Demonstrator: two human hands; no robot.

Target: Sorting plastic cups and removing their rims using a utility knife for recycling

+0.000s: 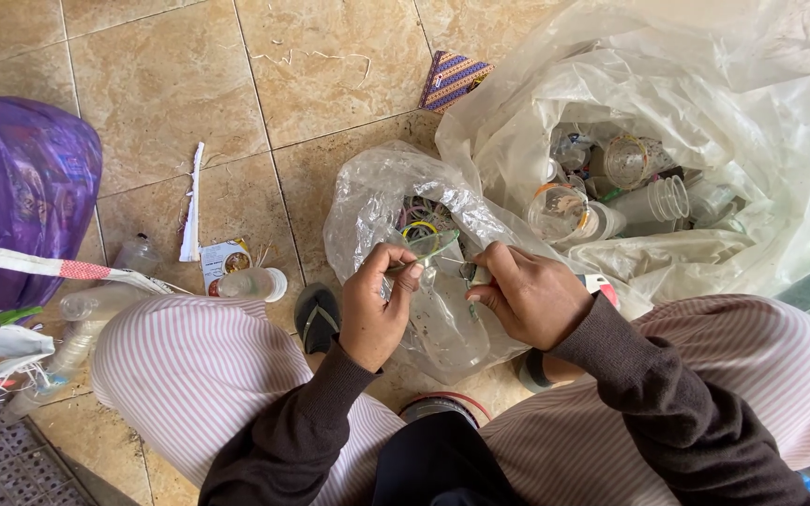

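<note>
My left hand [379,302] pinches the rim of a clear plastic cup [447,328] held over my lap, where a thin greenish sealing strip [435,245] curls up. On the cup's other side, my right hand [529,292] grips a small cutter [476,274] whose tip sits at the rim. Both arms are in dark sleeves, and my knees in pink striped trousers frame the cup. My fingers hide part of the rim.
A small clear bag [377,192] with coloured rings lies just beyond the cup. A big clear bag [705,94] of plastic cups fills the right. A purple bag [21,187], small bottles [250,283], a white strip [191,201] and a sandal [316,314] lie on the tiled floor.
</note>
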